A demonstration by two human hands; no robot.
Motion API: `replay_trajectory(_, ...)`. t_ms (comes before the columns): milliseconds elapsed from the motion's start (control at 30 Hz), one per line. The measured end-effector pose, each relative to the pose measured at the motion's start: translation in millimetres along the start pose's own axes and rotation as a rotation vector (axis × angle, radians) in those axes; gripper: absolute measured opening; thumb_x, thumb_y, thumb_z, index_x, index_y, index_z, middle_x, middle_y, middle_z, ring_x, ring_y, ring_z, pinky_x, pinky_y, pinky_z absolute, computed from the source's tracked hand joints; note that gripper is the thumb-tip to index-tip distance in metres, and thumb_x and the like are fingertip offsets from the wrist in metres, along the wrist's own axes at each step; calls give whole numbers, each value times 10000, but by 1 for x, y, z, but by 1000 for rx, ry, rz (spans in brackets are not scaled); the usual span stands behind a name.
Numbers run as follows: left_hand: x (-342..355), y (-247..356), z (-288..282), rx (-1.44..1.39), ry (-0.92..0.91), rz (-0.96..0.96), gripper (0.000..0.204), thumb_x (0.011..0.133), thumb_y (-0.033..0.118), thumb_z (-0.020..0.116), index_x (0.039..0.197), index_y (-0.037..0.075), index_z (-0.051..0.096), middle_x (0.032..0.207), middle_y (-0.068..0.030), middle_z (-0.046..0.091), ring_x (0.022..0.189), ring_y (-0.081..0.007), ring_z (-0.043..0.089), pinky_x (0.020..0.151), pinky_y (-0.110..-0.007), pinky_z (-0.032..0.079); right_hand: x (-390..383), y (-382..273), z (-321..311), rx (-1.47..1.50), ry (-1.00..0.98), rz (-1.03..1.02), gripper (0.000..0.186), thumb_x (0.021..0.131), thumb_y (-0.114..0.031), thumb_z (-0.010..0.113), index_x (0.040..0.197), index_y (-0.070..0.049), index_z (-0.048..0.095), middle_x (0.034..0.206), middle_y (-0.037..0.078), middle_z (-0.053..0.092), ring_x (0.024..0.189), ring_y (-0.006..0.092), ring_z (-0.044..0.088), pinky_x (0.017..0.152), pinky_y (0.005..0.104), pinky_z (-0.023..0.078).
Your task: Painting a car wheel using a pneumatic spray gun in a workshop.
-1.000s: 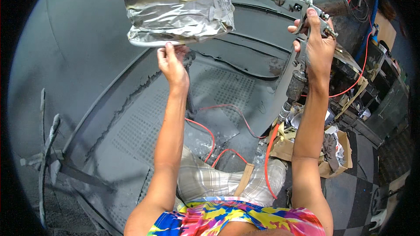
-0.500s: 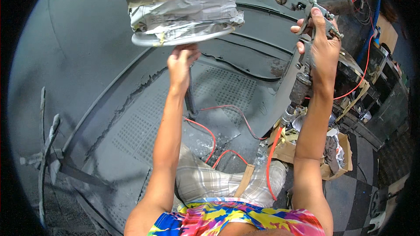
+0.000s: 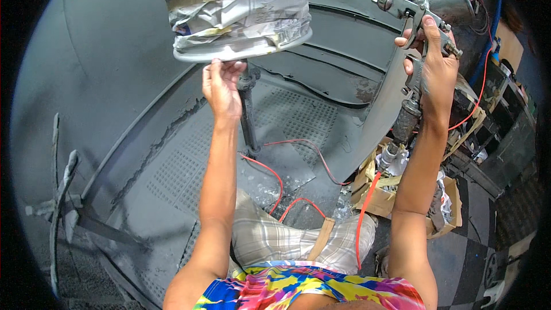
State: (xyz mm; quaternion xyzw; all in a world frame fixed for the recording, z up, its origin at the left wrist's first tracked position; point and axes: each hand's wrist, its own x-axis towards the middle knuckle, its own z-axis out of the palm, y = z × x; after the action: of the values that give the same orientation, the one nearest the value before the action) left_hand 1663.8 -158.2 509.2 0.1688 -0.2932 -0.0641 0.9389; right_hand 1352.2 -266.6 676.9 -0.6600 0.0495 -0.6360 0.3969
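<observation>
Our right hand [image 3: 439,69] wraps around a silver metal spray gun [image 3: 404,6]; our left hand [image 3: 225,93], gripping or not we cannot tell, touches the white lower edge [image 3: 195,57] of a round paper-wrapped wheel [image 3: 241,14] atop a dark metal post [image 3: 247,115].

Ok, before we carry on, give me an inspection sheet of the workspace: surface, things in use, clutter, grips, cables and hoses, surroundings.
Surface: grey floor with dotted panels.
Things in use: paper-wrapped wheel, dark upper rim, pale lower rim, above a dark post; silver spray gun with metal cup.
Clutter: open cardboard box holding cloth and scraps.
Grips: left grip at the wheel's lower rim, fingers partly hidden; right grip closed around the spray gun.
Cables and hoses: orange-red hose hangs below the spray gun; thin red hose loops across the floor.
Surroundings: grey wall at left; crowded shelving at right.
</observation>
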Motion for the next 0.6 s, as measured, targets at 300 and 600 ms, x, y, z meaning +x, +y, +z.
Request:
replay_trajectory(300,-20,-33,38,130,-148,-83,231,1015,171,566,1138,-21,533,1053,-176,679,936,-261,703,880,-422,586,-2,-4,7,-3,3,16,292,973,-332,652,1094,-72,600,856,96,677,742,173,703,428,239,436)
replay_trajectory(600,-11,-104,81,278,-243,-155,240,982,157,636,1121,-36,658,1013,-134,721,895,-180,699,798,-297,582,-6,-19,22,-50,-10,-11,316,967,-346,655,1080,-56,603,850,101,673,734,177,705,410,234,430)
